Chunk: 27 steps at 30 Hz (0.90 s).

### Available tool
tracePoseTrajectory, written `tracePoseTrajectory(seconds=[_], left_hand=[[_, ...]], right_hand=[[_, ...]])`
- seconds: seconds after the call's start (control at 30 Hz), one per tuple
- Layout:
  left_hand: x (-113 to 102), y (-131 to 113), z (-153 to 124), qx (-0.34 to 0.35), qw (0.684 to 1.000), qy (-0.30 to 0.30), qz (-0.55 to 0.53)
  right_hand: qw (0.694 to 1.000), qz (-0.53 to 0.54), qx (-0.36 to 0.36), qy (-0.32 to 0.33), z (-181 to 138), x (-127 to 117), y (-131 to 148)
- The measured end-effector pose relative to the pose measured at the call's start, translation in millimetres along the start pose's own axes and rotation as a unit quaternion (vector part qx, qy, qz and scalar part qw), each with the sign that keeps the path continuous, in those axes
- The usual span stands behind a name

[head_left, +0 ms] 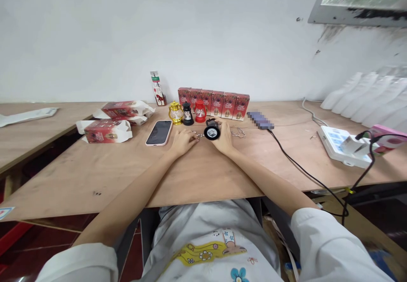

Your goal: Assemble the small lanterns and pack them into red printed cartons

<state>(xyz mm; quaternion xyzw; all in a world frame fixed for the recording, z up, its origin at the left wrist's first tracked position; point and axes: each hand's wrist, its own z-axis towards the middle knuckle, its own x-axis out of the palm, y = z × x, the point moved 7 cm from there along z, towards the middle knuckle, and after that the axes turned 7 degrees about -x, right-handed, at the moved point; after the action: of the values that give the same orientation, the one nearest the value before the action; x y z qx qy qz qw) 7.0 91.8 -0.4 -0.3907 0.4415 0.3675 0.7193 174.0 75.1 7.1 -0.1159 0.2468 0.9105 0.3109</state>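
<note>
A small black lantern [212, 132] is tipped so that its round base, with a pale disc in the middle, faces me. My right hand [225, 138] is wrapped round its side. Just left of it, my left hand [183, 142] rests on the table with its fingers drawn together beside small silvery metal pieces [200, 135]; anything pinched in the fingertips is too small to make out. More thin metal pieces [238, 132] lie right of my right hand. Behind stand a gold lantern [175, 113], another black lantern [187, 114] and a red lantern [200, 112].
Several red boxes [218, 104] stand in a row by the wall. Opened red boxes [108, 131] lie at left. A phone [159, 132] is beside my left hand; another phone [261, 120] trails a cable at right. A power strip [343, 145] sits farther right, near white packaging [369, 95].
</note>
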Motion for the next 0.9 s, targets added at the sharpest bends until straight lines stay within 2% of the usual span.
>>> tracePoseTrajectory(seconds=[0.27, 0.5, 0.57, 0.63, 0.77, 0.83, 0.9], left_hand=[[2, -3, 1, 0.014, 0.998, -0.006, 0.057], [4, -2, 2, 0.03, 0.998, -0.035, 0.034], [-2, -2, 1, 0.041, 0.996, -0.077, -0.011], [-15, -6, -4, 0.059, 0.983, -0.151, -0.082], [-44, -22, -26, 0.09, 0.927, -0.304, -0.198], [-51, -37, -37, 0.115, 0.908, -0.336, -0.221], [-51, -52, -43, 0.142, 0.903, -0.337, -0.225]], right_hand=[[0.99, -0.071, -0.082, 0.091, -3, 5, 22], [0.989, -0.095, -0.08, 0.079, -3, 2, 23], [0.989, -0.098, -0.078, 0.079, -3, 3, 23], [0.989, -0.098, -0.074, 0.081, -4, 4, 23], [0.993, -0.089, -0.042, 0.057, -4, 3, 19], [0.996, -0.081, -0.019, 0.03, -4, -1, 16], [0.998, -0.069, 0.001, 0.002, -3, -4, 12]])
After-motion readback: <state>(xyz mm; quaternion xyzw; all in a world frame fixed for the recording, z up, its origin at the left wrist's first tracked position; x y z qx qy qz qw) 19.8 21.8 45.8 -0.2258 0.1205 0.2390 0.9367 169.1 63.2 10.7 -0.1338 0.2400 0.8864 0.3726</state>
